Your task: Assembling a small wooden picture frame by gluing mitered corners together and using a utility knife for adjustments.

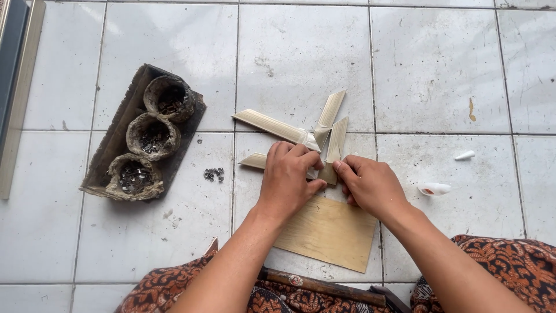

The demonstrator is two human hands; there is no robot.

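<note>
Both hands are on the folded leaf strips (315, 136) down on the tiled floor (440, 75): the left hand (288, 177) lies curled over the middle of the piece, pressing it flat, while the right hand (370, 184) pinches the strip end just beside it with thumb and fingertips. Several strips already fan out beyond the fingers, creased and locked at the centre, so the folding looks well under way but not closed off. Under the wrists lies a flat tan sheet (330, 232), and off to the left hand's side sit three small woven cups (153, 136) on a dark tray (113, 145), with loose staples (214, 173) nearer by.
</note>
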